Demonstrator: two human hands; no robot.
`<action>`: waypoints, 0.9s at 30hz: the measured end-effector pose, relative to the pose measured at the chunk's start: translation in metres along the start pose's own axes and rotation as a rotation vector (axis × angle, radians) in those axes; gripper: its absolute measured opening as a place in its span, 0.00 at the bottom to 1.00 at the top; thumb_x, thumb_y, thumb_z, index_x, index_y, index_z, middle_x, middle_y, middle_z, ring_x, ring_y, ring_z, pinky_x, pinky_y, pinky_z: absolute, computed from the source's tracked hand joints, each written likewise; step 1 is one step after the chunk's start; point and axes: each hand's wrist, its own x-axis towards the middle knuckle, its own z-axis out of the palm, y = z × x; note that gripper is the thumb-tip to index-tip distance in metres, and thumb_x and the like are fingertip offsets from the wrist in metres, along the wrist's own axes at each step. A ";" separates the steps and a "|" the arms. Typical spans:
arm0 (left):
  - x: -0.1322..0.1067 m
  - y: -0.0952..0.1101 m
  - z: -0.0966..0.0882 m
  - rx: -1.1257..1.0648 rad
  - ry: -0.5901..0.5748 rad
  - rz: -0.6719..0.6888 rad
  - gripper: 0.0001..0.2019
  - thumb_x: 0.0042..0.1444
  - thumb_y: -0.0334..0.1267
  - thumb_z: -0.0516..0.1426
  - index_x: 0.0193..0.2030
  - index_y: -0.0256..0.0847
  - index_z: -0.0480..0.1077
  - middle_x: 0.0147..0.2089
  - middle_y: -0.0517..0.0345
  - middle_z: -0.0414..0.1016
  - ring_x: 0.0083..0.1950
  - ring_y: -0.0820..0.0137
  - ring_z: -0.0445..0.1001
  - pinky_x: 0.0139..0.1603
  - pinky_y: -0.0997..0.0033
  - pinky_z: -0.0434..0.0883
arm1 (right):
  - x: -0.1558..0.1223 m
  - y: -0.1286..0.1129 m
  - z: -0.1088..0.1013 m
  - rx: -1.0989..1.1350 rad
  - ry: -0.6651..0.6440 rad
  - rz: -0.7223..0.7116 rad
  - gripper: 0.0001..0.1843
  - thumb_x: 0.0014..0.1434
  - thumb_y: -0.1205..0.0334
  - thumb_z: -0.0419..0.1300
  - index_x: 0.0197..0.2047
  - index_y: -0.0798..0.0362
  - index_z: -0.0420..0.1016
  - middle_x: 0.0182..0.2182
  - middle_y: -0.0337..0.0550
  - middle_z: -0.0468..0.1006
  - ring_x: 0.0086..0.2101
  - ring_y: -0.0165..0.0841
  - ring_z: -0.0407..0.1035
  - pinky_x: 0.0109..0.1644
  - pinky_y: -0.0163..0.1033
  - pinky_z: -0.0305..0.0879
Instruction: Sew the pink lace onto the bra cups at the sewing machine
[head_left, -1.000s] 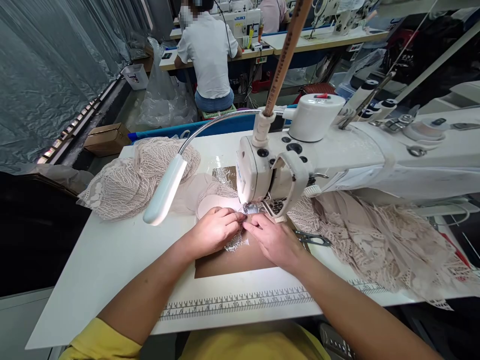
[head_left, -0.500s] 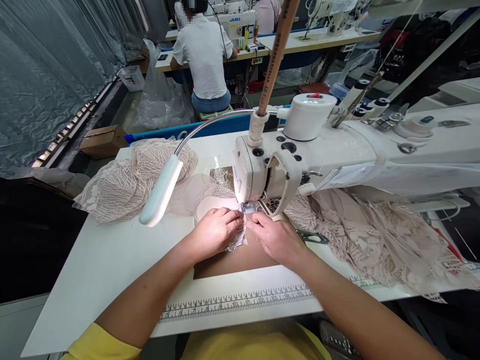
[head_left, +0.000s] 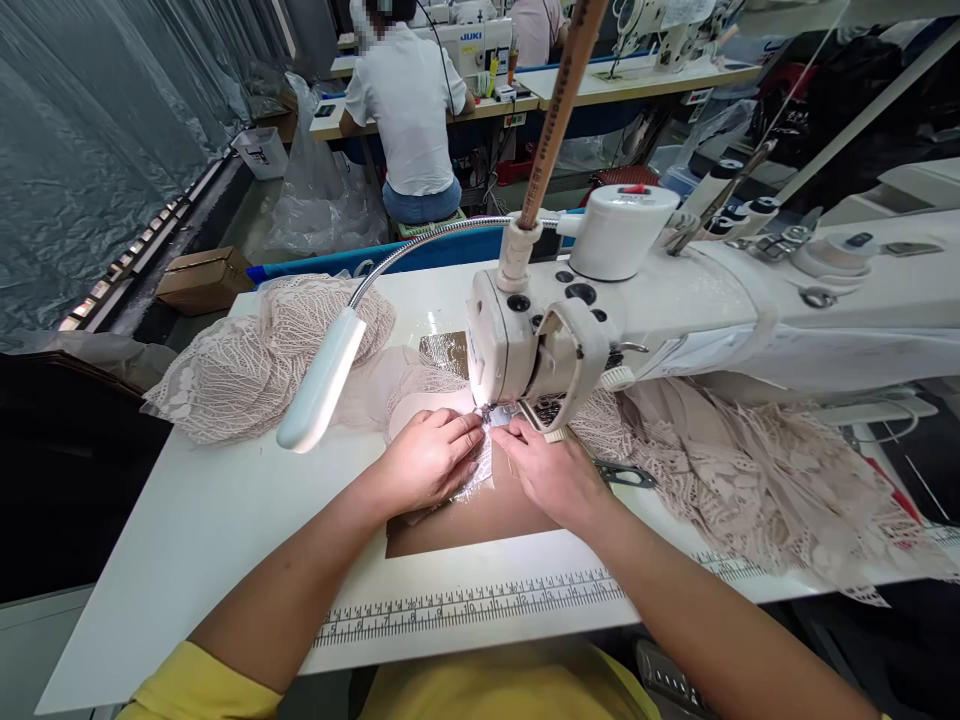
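Under the head of a white sewing machine (head_left: 504, 345), a piece of pale lace fabric (head_left: 482, 468) lies by the presser foot. My left hand (head_left: 433, 455) presses and grips it from the left, its bent fingers close to the needle area. From the right, my right hand (head_left: 553, 472) has thumb and forefinger pinched together at the fabric's edge, just below the presser foot. The fingertips partly hide the fabric and the needle. A smooth pale pink piece (head_left: 427, 405) shows behind my left hand. Beside my right hand lies a pair of dark thread snips (head_left: 626, 474).
Lace cups (head_left: 247, 370) are heaped at the left; more lace fabric (head_left: 780, 480) spreads to the right. A lamp (head_left: 322, 380) on a bendy neck hangs over the table. A printed ruler strip (head_left: 465, 607) runs along the front edge. A co-worker (head_left: 409, 110) sits ahead.
My left hand has shifted slightly and its fingers lie flatter on the fabric. My right fingertips have moved slightly up toward the presser foot. The lace heaps stay in place.
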 end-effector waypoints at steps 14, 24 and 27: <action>-0.006 -0.002 0.002 -0.099 -0.001 0.106 0.13 0.65 0.39 0.48 0.45 0.39 0.71 0.46 0.49 0.73 0.45 0.66 0.69 0.48 0.64 0.65 | -0.012 0.009 -0.006 0.090 0.103 -0.031 0.17 0.55 0.75 0.51 0.39 0.51 0.78 0.30 0.42 0.74 0.30 0.32 0.62 0.36 0.37 0.55; -0.007 -0.004 0.003 -0.027 0.010 0.158 0.14 0.66 0.39 0.47 0.49 0.42 0.72 0.35 0.52 0.72 0.34 0.69 0.64 0.41 0.65 0.62 | -0.014 0.006 -0.009 0.180 0.039 -0.146 0.15 0.57 0.73 0.50 0.36 0.52 0.77 0.27 0.40 0.71 0.25 0.29 0.58 0.31 0.36 0.49; -0.006 -0.005 0.003 -0.038 0.022 0.178 0.14 0.65 0.39 0.48 0.47 0.41 0.73 0.34 0.53 0.72 0.33 0.69 0.64 0.40 0.66 0.62 | -0.014 0.005 -0.008 0.182 0.032 -0.146 0.15 0.57 0.74 0.50 0.37 0.52 0.77 0.27 0.40 0.71 0.26 0.29 0.59 0.31 0.36 0.49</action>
